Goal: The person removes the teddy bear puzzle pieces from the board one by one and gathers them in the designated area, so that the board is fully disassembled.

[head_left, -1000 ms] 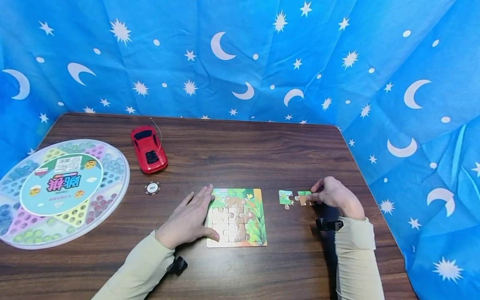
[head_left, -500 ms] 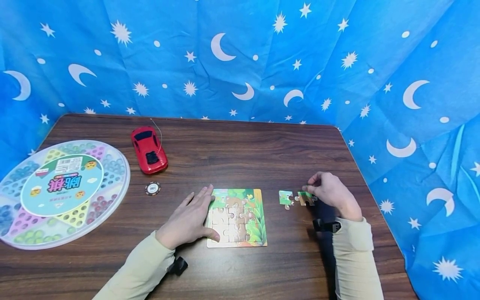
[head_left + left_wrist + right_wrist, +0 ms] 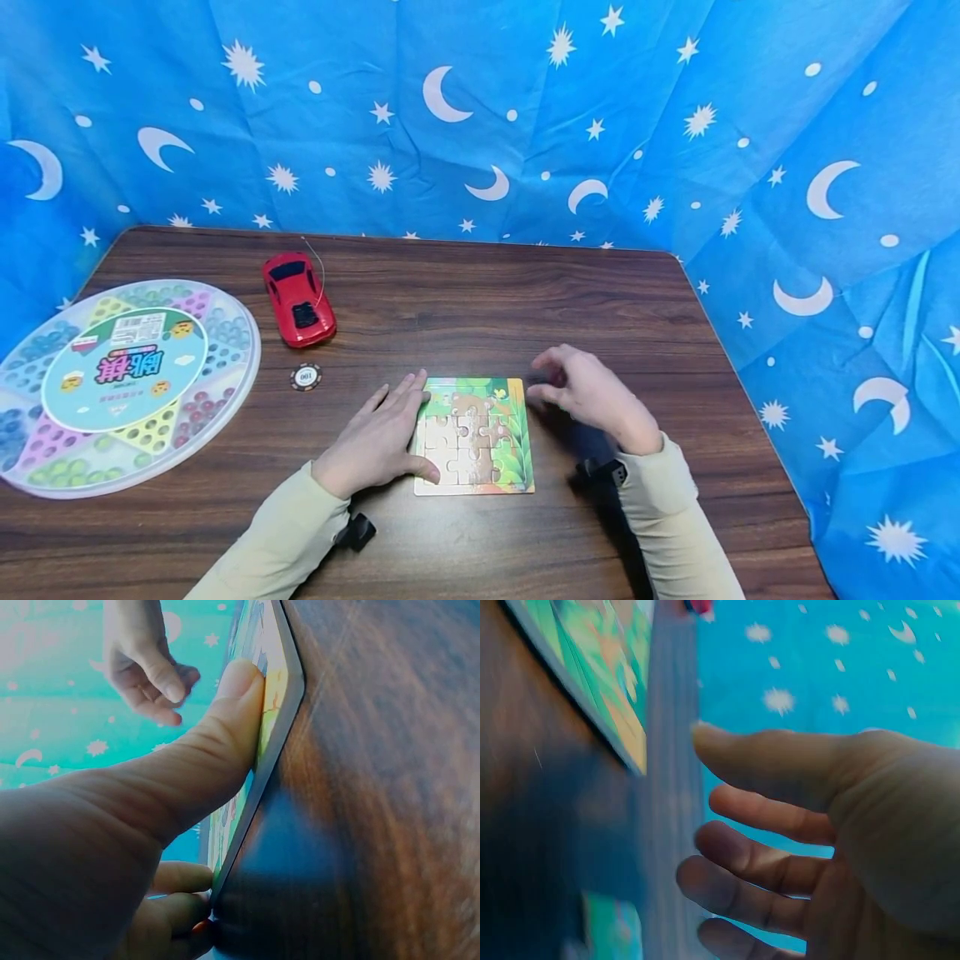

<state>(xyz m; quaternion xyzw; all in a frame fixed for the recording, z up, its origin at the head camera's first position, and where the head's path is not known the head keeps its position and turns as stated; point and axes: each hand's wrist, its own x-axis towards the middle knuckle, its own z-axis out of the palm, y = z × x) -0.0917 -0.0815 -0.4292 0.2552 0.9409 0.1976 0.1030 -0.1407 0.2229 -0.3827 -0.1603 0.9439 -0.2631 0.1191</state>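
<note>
A jigsaw puzzle [image 3: 480, 446] with a brown bear and green leaves lies flat in its frame at the table's middle. My left hand [image 3: 378, 437] rests along its left side, thumb on the lower left corner and fingers reaching to the upper left. In the left wrist view that thumb [image 3: 202, 750] presses on the puzzle's face. Close to the puzzle's upper right corner hovers my right hand [image 3: 588, 396], fingers loosely bent and nothing between them. A loose puzzle piece [image 3: 613, 928] lies below this hand in the right wrist view; in the head view the hand hides the loose pieces.
A red toy car [image 3: 298, 300] stands at the back left, with a poker chip [image 3: 305, 377] in front of it. Farther left lies a round Chinese checkers set [image 3: 127, 387] with marbles. Blue cloth [image 3: 480, 150] with moons and stars hangs behind the wooden table [image 3: 480, 308].
My right hand has left the loose puzzle pieces' right end and moved left to the puzzle's upper right corner, now covering those pieces from above. The left hand has stayed put.
</note>
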